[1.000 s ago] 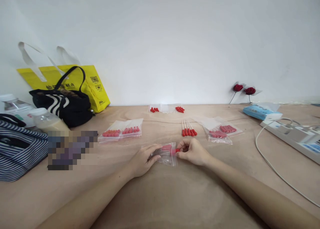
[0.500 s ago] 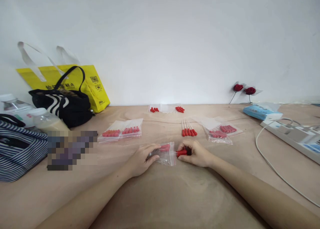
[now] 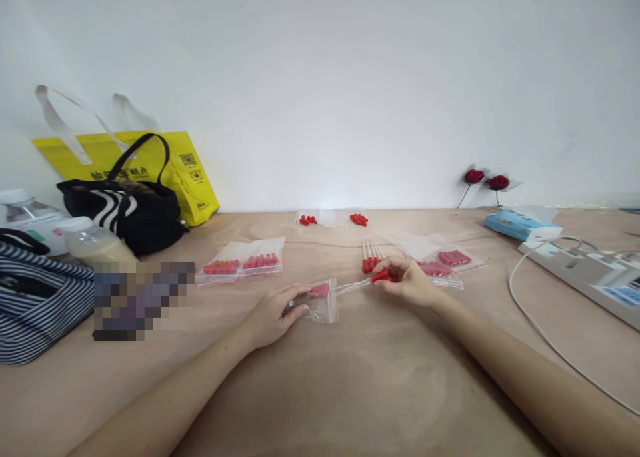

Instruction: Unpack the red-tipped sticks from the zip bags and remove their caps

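Note:
My left hand is closed on a clear zip bag that lies low over the table, with red bulbs showing inside it. To its right, my right hand pinches droppers by their red bulbs. Their thin pale stems point left, towards the bag's mouth; whether the tips are inside it I cannot tell. Just behind my right fingers lie loose droppers, stems pointing away and partly hidden. Bagged droppers rest beyond the right hand. On the left are more bagged droppers.
Against the wall lies another bag of red-bulbed droppers. At left stand a yellow tote, a black bag, bottles and a striped bag. At right are a tissue pack, a power strip and its cable.
My right hand has moved right and slightly away from me with the droppers, so more of their stems show outside the bag. The left hand and bag have shifted slightly left.

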{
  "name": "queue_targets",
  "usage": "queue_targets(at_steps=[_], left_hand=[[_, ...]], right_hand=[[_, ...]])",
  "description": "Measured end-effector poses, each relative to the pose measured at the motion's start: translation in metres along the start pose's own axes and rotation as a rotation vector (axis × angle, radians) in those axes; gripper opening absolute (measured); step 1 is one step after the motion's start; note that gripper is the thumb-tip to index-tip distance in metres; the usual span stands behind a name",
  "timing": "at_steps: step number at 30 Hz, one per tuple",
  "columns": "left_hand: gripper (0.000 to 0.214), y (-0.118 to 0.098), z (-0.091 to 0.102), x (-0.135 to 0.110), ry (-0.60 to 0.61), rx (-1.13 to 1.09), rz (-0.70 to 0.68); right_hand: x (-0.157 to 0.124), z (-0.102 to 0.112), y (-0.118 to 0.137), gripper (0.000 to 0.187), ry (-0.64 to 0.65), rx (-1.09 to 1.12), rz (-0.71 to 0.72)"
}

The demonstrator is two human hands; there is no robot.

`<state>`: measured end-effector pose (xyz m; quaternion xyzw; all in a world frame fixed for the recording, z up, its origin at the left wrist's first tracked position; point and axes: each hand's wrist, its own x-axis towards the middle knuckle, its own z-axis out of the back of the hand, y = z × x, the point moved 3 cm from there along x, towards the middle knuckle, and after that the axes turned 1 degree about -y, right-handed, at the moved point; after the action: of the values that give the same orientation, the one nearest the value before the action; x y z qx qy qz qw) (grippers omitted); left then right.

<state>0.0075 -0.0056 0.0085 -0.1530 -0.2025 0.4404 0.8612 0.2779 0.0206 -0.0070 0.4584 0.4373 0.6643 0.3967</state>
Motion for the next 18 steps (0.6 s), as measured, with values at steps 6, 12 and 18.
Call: queue_targets(at_steps=[6, 12, 18], left_hand=[[0.030, 0.003, -0.002, 0.000, -0.007, 0.002, -0.001], [0.029, 0.003, -0.002, 0.002, -0.007, -0.010, -0.011], [0.029, 0.002, -0.002, 0.002, 0.007, -0.019, -0.021]], right_hand=[[0.014, 0.029, 0.003, 0.030, -0.307, 0.034, 0.031], [0.031, 0.007, 0.011, 0.012, -0.541, -0.470, 0.214], [0.048, -0.038, 0.009, 0.019, -0.372, -1.167, 0.292]])
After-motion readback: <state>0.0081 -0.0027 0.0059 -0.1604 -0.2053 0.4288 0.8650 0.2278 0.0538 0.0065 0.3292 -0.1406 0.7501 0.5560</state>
